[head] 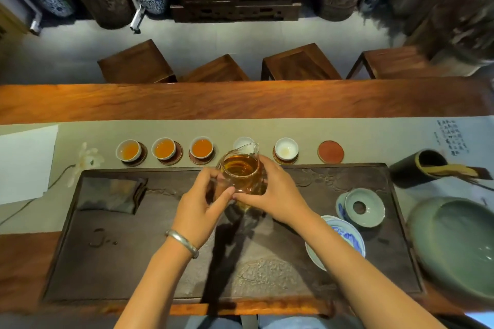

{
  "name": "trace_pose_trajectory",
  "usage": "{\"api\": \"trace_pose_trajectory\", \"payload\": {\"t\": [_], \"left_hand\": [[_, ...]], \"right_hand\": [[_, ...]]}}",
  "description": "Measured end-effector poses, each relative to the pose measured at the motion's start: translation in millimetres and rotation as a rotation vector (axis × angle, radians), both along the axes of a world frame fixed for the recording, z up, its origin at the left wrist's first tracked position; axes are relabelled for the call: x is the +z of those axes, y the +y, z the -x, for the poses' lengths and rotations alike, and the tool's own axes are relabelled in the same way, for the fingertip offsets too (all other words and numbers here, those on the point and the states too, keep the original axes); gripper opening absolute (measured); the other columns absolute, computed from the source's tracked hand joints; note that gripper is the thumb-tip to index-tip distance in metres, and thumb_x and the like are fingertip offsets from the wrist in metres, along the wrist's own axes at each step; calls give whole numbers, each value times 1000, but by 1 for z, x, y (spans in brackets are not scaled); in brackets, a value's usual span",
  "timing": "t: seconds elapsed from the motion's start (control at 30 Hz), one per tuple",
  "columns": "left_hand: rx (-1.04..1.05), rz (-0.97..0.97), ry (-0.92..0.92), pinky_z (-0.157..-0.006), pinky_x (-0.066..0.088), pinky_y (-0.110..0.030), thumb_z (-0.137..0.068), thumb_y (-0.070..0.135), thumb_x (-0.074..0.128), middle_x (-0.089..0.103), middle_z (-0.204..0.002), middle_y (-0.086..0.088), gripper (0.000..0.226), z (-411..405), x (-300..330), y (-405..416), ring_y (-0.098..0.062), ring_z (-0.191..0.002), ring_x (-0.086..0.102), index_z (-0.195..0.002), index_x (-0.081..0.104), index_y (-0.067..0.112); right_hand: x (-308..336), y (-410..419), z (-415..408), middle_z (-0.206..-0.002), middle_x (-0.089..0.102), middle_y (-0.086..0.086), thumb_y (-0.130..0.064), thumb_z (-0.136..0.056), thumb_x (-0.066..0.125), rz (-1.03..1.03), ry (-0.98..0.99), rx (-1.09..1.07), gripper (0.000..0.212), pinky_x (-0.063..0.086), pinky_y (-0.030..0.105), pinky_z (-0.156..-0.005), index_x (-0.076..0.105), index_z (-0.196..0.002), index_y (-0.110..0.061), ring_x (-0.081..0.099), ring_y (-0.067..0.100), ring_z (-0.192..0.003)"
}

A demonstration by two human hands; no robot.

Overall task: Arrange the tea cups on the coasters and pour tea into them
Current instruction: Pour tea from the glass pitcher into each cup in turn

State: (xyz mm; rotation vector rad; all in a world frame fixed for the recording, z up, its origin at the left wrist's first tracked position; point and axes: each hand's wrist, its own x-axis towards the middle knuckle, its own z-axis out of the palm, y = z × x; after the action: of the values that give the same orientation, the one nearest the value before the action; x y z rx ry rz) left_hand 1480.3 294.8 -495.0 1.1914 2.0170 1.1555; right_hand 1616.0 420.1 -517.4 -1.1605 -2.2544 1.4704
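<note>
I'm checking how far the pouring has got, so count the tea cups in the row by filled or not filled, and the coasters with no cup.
Cups with tea: 3
Cups not yet filled: 2
Coasters with no cup: 1
Total: 5 cups, 1 bare coaster; 6 places in the row.

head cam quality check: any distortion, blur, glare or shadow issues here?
Head view: wide-angle bending bows the long wooden table; the upper right corner is smeared; the hands cast a hard shadow on the dark stone tea tray; highlights glint on the clear glass pitcher of amber tea; centre is sharp.
</note>
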Motion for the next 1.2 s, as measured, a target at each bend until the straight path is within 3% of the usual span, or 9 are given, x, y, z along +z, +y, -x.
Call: {"api": "trace_pose_trajectory", "payload": {"t": [0.2,0.33,0.53,0.93,1.1,1.2], "left_hand": [[-17,37,28,-59,43,-9,-85,31,63,60,-84,23,17,0,-1,14,-1,-70,58,-94,49,30],[-46,60,41,-58,44,-10,-85,31,63,62,-77,16,16,8,0,22,-2,-68,58,-94,49,30],[-86,110,21,-50,46,-21,-86,35,60,62,-70,5,17,24,0,36,-4,-53,56,-97,48,30],[-102,190,52,-58,54,-46,-87,38,58,66,-73,2,19,42,-6,40,-21,-59,62,-100,49,27],[-86,197,53,-57,55,-35,-86,40,57,66,-74,3,18,46,-10,39,-13,-62,63,-99,49,31],[-84,200,78,-53,48,-17,-87,38,58,65,-72,6,16,50,-13,40,-6,-61,62,-98,48,32]], "right_hand": [[-5,10,-2,-138,59,-4,-48,-71,89,30,-1,-22,87,50,40,-107,49,-144,-24,57,13,-127],[-6,14,3,-139,58,-3,-47,-72,89,61,5,-50,87,52,42,-106,48,-145,-24,58,15,-127],[-10,24,17,-134,62,-5,-46,-72,89,60,2,-70,81,53,39,-104,51,-140,-26,60,11,-122],[-33,17,33,-126,66,-7,-45,-68,87,209,55,-106,71,57,43,-100,56,-131,-32,65,12,-116],[-37,15,39,-127,67,-6,-44,-71,89,233,50,-97,67,56,42,-100,57,-127,-32,65,12,-116],[-39,16,43,-127,67,-6,-43,-72,89,243,43,-89,70,56,43,-101,56,-132,-27,65,13,-117]]}}
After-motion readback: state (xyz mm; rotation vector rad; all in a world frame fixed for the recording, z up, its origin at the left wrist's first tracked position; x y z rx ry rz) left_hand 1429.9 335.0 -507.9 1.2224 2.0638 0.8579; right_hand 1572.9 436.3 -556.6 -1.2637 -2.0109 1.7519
